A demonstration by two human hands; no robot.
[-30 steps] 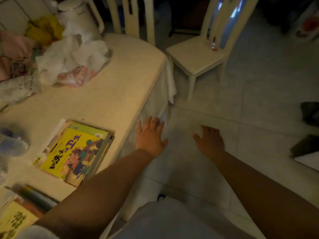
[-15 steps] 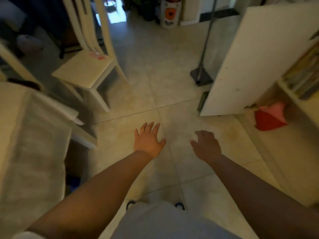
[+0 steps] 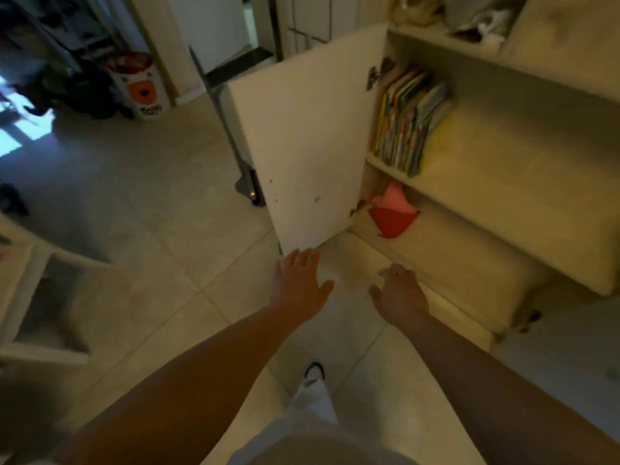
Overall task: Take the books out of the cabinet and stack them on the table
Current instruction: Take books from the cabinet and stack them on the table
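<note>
- Pale cream cabinet [image 3: 503, 203]: stands at the right, its door [image 3: 308, 139] swung wide toward the camera, a metal hinge showing at the door's upper inner edge.
- Books [image 3: 407, 120]: a row of thin, bright spines, upright and leaning slightly, packed at the left end of the upper shelf just inside the door; the rest of that shelf is bare board.
- Red cloth [image 3: 392, 218]: crumpled on the lower shelf, left end, with something pink behind it.
- Left hand [image 3: 298, 283]: empty, palm down, fingers spread and straight, held out over the floor just below the door's bottom corner; apart from the books.
- Right hand [image 3: 399, 297]: empty, fingers loosely curled and parted, gripping nothing, held before the cabinet's base.
- Floor [image 3: 151, 229]: light tiles, grout lines running diagonally.
- Bin [image 3: 144, 88]: white with an orange bear face, far left by a doorway.
- Shoe [image 3: 313, 370]: one toe showing between the forearms.
</note>
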